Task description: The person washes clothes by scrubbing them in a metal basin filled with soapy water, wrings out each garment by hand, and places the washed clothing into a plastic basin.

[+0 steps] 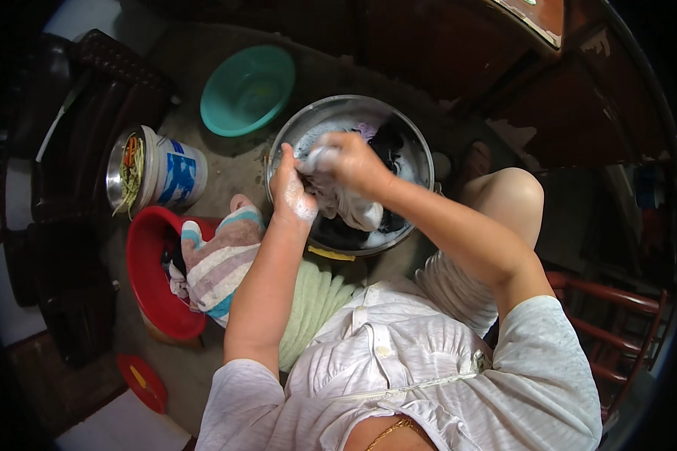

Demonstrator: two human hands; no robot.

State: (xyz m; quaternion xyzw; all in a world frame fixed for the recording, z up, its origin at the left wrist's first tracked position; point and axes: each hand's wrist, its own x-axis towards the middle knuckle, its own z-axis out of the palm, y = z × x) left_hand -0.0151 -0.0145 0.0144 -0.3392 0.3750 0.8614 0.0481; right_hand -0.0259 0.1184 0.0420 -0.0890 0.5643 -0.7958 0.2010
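Over a round metal basin [427, 152] of soapy water, both my hands grip a wet, light grey cloth [352, 209] that hangs down into the basin. My left hand [291, 186], with foam on its wrist, closes around one side of the cloth, thumb up. My right hand [350, 160] is a fist on a bunched, sudsy part beside it, slightly blurred. Dark cloth [388, 144] and a bit of purple cloth [365, 131] lie in the suds below.
A green basin [248, 93] stands beyond the metal one. At the left are a white bucket [180, 172] with a metal bowl of vegetable strips [131, 172] at its mouth, and a red basin [152, 270] with a striped towel [225, 270] over its edge. A red chair [609, 338] stands at right.
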